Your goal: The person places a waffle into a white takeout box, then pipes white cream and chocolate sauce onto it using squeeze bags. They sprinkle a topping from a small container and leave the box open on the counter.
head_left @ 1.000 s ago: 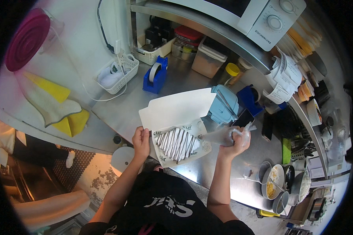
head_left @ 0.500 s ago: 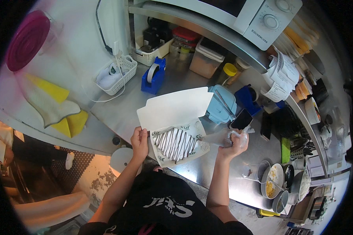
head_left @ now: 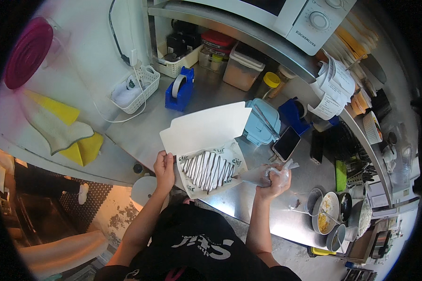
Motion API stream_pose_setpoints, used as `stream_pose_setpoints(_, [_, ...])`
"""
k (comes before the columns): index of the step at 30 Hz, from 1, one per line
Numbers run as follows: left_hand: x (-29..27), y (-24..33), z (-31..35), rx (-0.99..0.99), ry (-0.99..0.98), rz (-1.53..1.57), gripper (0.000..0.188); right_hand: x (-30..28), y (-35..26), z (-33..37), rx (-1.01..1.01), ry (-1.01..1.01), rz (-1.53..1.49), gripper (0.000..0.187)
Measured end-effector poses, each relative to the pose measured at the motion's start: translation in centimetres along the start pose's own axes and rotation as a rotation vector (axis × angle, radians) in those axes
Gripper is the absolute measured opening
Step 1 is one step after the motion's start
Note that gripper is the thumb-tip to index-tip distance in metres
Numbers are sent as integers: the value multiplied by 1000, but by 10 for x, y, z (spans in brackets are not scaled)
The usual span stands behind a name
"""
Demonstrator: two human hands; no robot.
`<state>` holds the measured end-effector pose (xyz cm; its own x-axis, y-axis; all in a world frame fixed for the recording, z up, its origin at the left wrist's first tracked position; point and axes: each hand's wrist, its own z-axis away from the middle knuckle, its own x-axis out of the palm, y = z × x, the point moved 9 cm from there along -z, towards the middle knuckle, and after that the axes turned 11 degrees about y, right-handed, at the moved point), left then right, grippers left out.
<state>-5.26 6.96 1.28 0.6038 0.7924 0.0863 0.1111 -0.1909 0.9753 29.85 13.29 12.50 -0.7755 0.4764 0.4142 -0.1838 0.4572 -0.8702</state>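
Observation:
A white cardboard takeaway box (head_left: 241, 164) stands with its lid raised at the front of the steel counter. Inside lies a white-topped dessert (head_left: 207, 171), striped across with thin dark brown sauce. My left hand (head_left: 164, 169) is closed on the box's left edge. My right hand (head_left: 275, 181) squeezes a clear plastic piping bag (head_left: 258, 175), its twisted end sticking out above my fist. The bag's narrow tip points left, over the right side of the box near the dessert. What fills the bag is hard to make out.
Behind the box sit a light blue lidded container (head_left: 262, 122) and a blue tape dispenser (head_left: 180, 89). A phone (head_left: 286, 143) lies beyond my right hand. Bowls of food, one holding yellow bits (head_left: 327, 213), stand at the right. A microwave (head_left: 309, 25) rests on the shelf above.
My right hand and the piping bag have come slightly down and left, showing more of the phone. The tip now sits lower beside the dessert. My left hand keeps hold of the box.

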Motion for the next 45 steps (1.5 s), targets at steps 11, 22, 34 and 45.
stream_pose_setpoints(11, [-3,-9,-1,-10,3,-35,14,-8,-34,-4,-120,80,-206,28])
stream_pose_setpoints(22, [-4,-19,-2,-14,-41,-74,24,-180,-203,-50,-733,661,-37,31])
stream_pose_setpoints(34, [18,2,2,-71,-139,-97,21,-240,-56,-119,-27,373,685,58])
stream_pose_setpoints(45, [48,4,-17,-73,-244,-42,33,-236,-59,-97,-138,332,798,78])
